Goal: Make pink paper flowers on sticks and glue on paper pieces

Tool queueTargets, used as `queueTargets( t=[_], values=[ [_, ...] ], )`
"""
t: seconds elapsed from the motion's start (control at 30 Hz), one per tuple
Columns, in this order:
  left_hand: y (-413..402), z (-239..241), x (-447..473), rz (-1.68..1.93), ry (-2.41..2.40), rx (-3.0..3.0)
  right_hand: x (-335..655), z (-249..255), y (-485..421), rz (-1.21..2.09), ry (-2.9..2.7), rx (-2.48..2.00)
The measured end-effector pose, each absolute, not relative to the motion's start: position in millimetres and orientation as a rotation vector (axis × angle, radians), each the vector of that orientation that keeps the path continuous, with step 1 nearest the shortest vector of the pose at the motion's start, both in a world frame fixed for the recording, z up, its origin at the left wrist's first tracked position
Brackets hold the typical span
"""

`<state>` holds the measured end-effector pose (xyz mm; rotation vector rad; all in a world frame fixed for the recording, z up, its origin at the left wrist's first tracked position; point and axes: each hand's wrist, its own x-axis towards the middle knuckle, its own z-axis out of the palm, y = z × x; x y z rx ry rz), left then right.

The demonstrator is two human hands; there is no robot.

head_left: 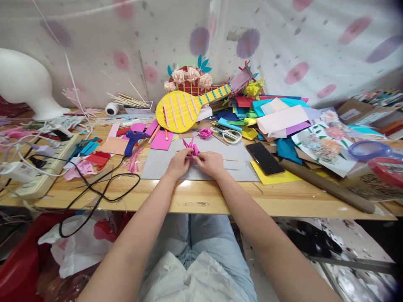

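The flower [195,148], of bright pink paper, is held just above the mat [160,165], over its middle, with loose petals pointing up and to the left. A thin stick [230,159] shows to the right of the right hand [211,163], its long axis running nearly level from left to right and its bare end pointing right, above the mat; whether it is joined to the flower cannot be told. The left hand [179,163] pinches the flower from the left with bent fingers, and the right hand grips it from the other side. A rose [205,133] of the same pink lies at the mat's far edge. Right of the mat, the box [362,110] bears a pale label and the tub [362,184] dark markings, both too small or blurred to read. The fingers hide much of the flower and the stick's other end. Well left of the mat, the white foam head [25,79] is cut off by the picture's edge. The phone [265,158], by the mat's right side, shows a dark screen.
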<state>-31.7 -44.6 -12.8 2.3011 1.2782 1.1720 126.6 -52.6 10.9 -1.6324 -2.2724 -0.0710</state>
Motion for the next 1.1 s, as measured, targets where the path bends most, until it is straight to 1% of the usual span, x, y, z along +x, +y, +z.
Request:
queueTargets(
  t=[0.17, 0.27, 0.37, 0.43, 0.5, 0.57, 0.63, 0.77, 0.93, 1.1],
  values=[
    [-44, -15, -32, 1.140, 1.321, 2.283, 125, 12, -54, -0.017, -2.293, -1.623],
    [-44, -14, -31, 1.186, 1.286, 2.237, 122, 11, -53, 0.040, -2.246, -1.680],
    [-42, -12, -30, 1.398, 1.376, 2.104, 120, 9, -49, 0.138, -2.067, -1.813],
    [-42, -11, -29, 1.595, 1.537, 1.903, 120, 7, -46, 0.179, -1.930, -1.888],
    [-43, -8, -26, 1.694, 1.590, 1.694, 121, 6, -43, 0.187, -1.848, -1.926],
    [-47, -5, -20, 1.625, 1.443, 1.565, 121, 6, -42, 0.184, -1.822, -1.938],
    [-52, -2, -11, 1.458, 1.223, 1.422, 120, 6, -42, 0.174, -1.832, -1.936],
    [-55, 2, 2, 1.267, 1.140, 1.052, 118, 6, -45, 0.059, -1.895, -1.851],
    [-51, 4, 0, 1.302, 1.098, 0.855, 112, 6, -50, -0.137, -2.024, -1.707],
    [-50, 7, -4, 1.327, 1.060, 0.774, 107, 6, -51, -0.171, -2.105, -1.644]
  ],
)
